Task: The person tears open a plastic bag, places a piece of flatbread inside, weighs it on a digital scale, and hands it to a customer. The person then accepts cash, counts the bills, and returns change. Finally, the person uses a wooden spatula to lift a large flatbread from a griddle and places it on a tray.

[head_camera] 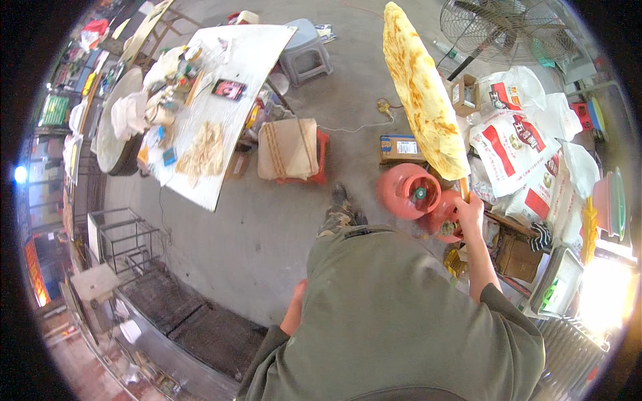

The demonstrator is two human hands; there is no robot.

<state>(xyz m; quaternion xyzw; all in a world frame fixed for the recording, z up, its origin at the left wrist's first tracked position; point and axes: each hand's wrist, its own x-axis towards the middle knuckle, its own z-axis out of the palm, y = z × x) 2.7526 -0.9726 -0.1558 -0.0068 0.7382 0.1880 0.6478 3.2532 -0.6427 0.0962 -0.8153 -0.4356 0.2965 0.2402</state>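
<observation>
My right hand (470, 213) is closed around a wooden stick (465, 189) at the right of the view. Over the stick's far part hangs a long, browned flatbread (419, 95), stretching up to the top of the picture. Below and left of the bread stand red gas cylinders (401, 190), one with a green valve. My left hand (300, 295) hangs low beside my body, partly hidden by it; its fingers cannot be made out.
A white table (251, 55) with a phone, cloths and clutter stands at the left front. A padded stool (288, 149), a grey plastic stool (305, 50) and a cardboard box (401, 149) are on the floor. Printed sacks (511, 145) and a large fan (501, 30) occupy the right side.
</observation>
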